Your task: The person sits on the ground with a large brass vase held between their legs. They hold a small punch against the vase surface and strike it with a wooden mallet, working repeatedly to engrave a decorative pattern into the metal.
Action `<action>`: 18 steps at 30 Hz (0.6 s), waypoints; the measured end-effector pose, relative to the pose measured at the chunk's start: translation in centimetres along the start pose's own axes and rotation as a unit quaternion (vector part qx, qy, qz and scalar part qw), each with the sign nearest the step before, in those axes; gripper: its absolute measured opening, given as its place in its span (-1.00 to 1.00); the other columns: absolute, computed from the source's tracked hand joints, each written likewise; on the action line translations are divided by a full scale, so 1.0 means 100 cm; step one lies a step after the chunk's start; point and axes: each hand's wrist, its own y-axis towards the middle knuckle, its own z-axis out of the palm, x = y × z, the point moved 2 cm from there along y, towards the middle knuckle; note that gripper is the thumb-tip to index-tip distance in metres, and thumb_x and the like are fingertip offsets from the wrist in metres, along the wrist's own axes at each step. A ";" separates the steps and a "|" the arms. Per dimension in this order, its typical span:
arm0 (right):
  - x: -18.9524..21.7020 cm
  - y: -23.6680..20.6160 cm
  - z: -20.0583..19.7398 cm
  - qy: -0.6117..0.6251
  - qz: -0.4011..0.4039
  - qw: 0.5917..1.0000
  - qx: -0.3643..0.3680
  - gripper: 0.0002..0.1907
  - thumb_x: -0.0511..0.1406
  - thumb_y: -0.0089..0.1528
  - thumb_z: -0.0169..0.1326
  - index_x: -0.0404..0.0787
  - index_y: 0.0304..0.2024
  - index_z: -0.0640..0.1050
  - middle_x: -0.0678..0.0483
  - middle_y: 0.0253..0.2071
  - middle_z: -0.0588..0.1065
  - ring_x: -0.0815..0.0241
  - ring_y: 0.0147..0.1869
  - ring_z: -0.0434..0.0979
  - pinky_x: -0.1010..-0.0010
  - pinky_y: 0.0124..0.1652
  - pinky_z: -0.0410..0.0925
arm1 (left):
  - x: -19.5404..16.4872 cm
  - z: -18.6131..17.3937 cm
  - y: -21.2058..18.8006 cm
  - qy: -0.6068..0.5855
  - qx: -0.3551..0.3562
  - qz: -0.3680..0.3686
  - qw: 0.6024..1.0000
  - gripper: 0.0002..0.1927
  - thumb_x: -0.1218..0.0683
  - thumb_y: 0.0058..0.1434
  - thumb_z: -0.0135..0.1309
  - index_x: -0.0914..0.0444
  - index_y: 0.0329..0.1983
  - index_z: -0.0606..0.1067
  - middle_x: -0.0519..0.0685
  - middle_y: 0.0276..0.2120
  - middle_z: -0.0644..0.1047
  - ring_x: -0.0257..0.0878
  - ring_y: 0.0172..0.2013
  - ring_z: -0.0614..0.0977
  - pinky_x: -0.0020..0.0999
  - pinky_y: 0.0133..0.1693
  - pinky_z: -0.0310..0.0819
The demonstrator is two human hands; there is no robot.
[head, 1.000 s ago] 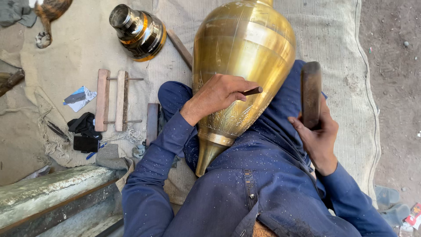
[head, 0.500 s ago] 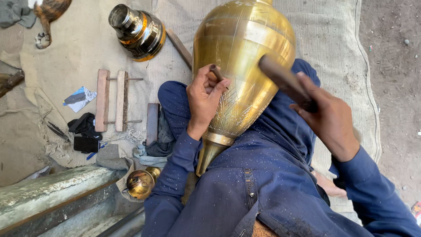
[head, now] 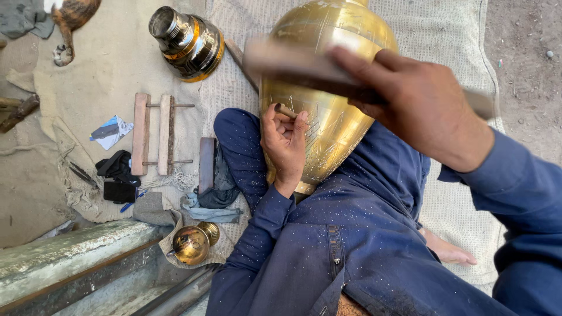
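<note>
A large brass vase (head: 328, 88) lies on my lap with its narrow foot toward me. My left hand (head: 284, 143) holds a small chisel (head: 285, 111) with its tip set against the vase's side. Raised above the vase, my right hand (head: 421, 105) grips a wooden mallet (head: 293, 61), which is blurred. Fine scratched lines show on the brass beside the chisel.
A second, darker brass vessel (head: 187, 42) lies on the cloth at upper left. Wooden blocks on rods (head: 153, 133), a wooden bar (head: 206, 165), rags (head: 213, 196) and a small brass bowl (head: 192, 243) lie left of my leg. A stone ledge (head: 70, 257) runs along the lower left.
My right hand has swung the mallet from my right side up and over the vase, close to the camera. My left hand turned, now holding the chisel against the brass.
</note>
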 end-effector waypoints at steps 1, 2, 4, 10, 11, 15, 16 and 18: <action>0.003 0.005 -0.002 -0.085 -0.019 0.995 0.058 -0.26 -0.17 0.25 0.18 0.08 0.49 0.32 0.00 -0.26 0.51 0.07 -0.40 0.55 0.29 -0.43 0.42 | 0.001 0.000 0.000 -0.007 -0.001 0.000 1.000 -0.57 0.23 0.38 0.20 0.35 0.22 0.31 -0.07 -0.30 0.53 -0.42 -0.31 0.62 -0.56 -0.29 0.56; 0.007 0.008 -0.003 -0.167 -0.034 0.978 0.117 -0.25 -0.14 0.26 0.15 0.17 0.51 0.30 0.02 -0.26 0.51 0.12 -0.42 0.56 0.34 -0.45 0.42 | 0.002 -0.001 -0.001 -0.013 0.001 -0.003 1.000 -0.58 0.24 0.38 0.21 0.36 0.22 0.33 -0.06 -0.30 0.54 -0.41 -0.31 0.61 -0.55 -0.28 0.55; 0.013 0.013 -0.006 -0.223 -0.054 0.966 0.120 -0.28 -0.14 0.30 0.12 0.21 0.52 0.30 0.06 -0.28 0.51 0.17 -0.43 0.56 0.39 -0.46 0.42 | 0.002 -0.001 0.001 -0.005 0.010 0.010 1.000 -0.56 0.25 0.38 0.22 0.38 0.24 0.34 -0.06 -0.29 0.55 -0.41 -0.30 0.60 -0.54 -0.26 0.54; 0.015 0.008 -0.009 -0.286 -0.044 0.952 0.098 -0.30 -0.12 0.31 0.10 0.25 0.52 0.33 0.10 -0.33 0.50 0.30 -0.52 0.51 0.53 -0.56 0.34 | 0.000 -0.006 0.006 0.030 0.052 -0.006 0.998 -0.44 0.25 0.33 0.23 0.41 0.35 0.33 -0.05 -0.34 0.57 -0.41 -0.32 0.62 -0.53 -0.26 0.57; 0.012 0.006 -0.011 -0.245 -0.027 0.964 0.098 -0.30 -0.08 0.31 0.11 0.22 0.52 0.33 0.09 -0.35 0.50 0.26 -0.50 0.52 0.48 -0.54 0.36 | -0.001 -0.007 0.008 0.036 0.065 -0.005 0.997 -0.46 0.25 0.34 0.23 0.40 0.33 0.34 -0.04 -0.34 0.59 -0.41 -0.31 0.63 -0.53 -0.26 0.58; 0.003 -0.005 -0.018 -0.254 -0.026 0.961 0.103 -0.34 0.00 0.29 0.13 0.22 0.45 0.39 0.07 -0.40 0.50 0.21 -0.47 0.54 0.43 -0.51 0.38 | 0.000 -0.008 0.016 0.074 0.104 -0.010 0.992 -0.50 0.25 0.27 0.30 0.37 0.25 0.43 -0.03 -0.37 0.62 -0.41 -0.36 0.66 -0.51 -0.31 0.61; 0.001 -0.008 -0.019 -0.215 -0.013 0.973 0.083 -0.31 -0.03 0.24 0.15 0.17 0.44 0.41 0.08 -0.37 0.51 0.19 -0.47 0.54 0.40 -0.49 0.38 | 0.001 -0.008 0.020 0.067 0.121 -0.003 0.990 -0.50 0.25 0.25 0.31 0.36 0.24 0.44 -0.03 -0.37 0.62 -0.42 -0.37 0.65 -0.51 -0.32 0.61; -0.001 -0.013 -0.020 -0.131 0.007 0.990 0.046 -0.24 -0.07 0.15 0.20 0.08 0.43 0.44 0.11 -0.33 0.54 0.14 -0.45 0.56 0.35 -0.46 0.39 | 0.003 -0.008 0.026 0.055 0.150 0.005 0.987 -0.48 0.25 0.23 0.32 0.34 0.24 0.46 -0.03 -0.38 0.63 -0.43 -0.38 0.64 -0.51 -0.33 0.60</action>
